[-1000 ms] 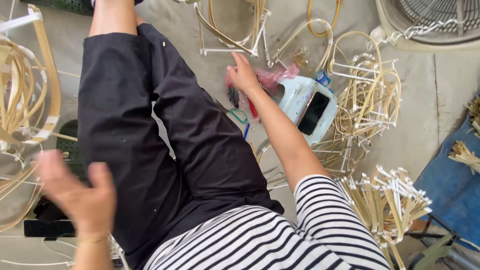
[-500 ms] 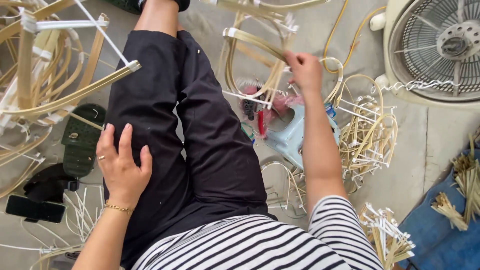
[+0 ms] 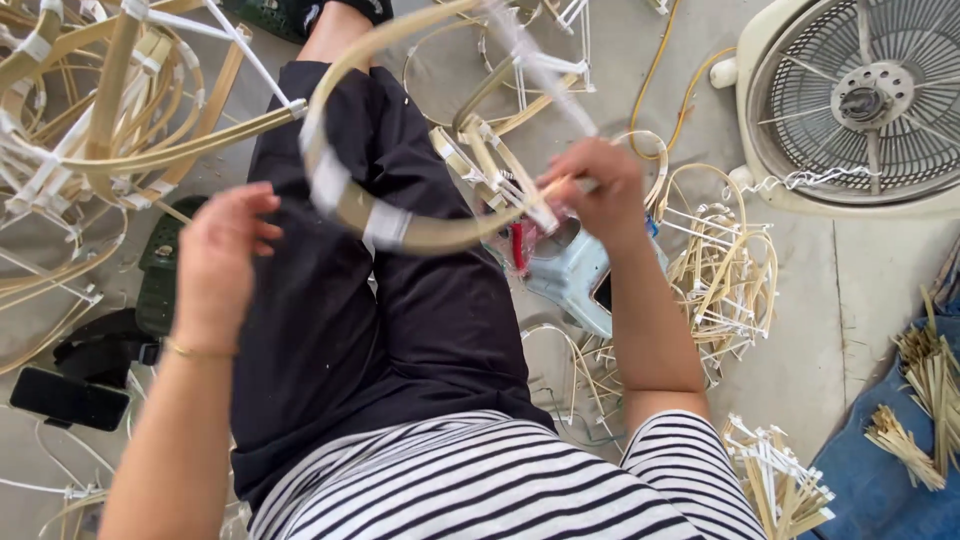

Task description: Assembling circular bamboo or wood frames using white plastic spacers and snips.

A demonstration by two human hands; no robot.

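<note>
Lifted off the floor since half a second earlier, the bamboo hoop frame point(image 3: 400, 225) hung above the lap, right hand point(image 3: 600, 190) gripping its taped joint, left hand point(image 3: 222, 262) open beside it, binding seemingly unfinished.

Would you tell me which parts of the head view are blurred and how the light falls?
Head view: the bamboo hoop frame in the right hand is motion-smeared, worst at its top; the left hand is slightly soft; the fan stays sharp; light is even and soft, no glare.
</note>
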